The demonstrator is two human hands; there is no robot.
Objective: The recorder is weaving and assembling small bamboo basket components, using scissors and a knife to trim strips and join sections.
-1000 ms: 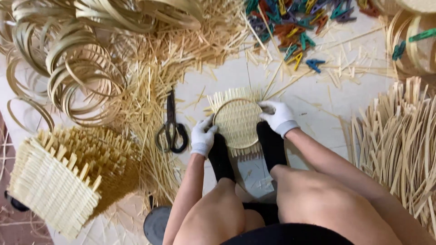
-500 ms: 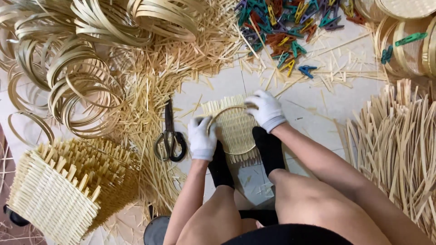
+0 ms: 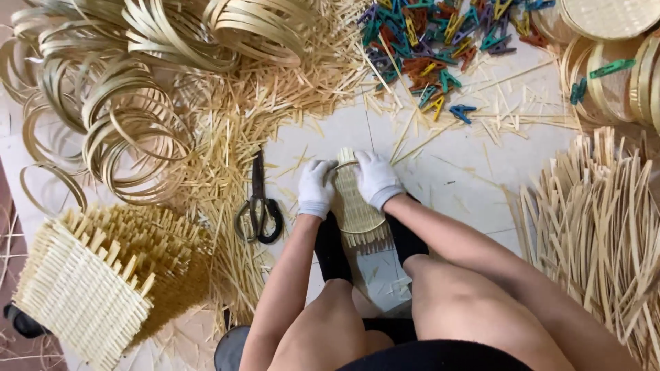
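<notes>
In the middle of the frame I am holding a small pale woven bamboo mat with a thin round hoop (image 3: 354, 206) upright on the floor (image 3: 474, 172), between my two black-socked feet. My white-gloved left hand (image 3: 317, 189) and white-gloved right hand (image 3: 375, 178) are both gripping closed around its top edge. I judge the hoop-fitting step is in hand; next calls for steady pressing. Black scissors (image 3: 259, 206) are lying just left.
</notes>
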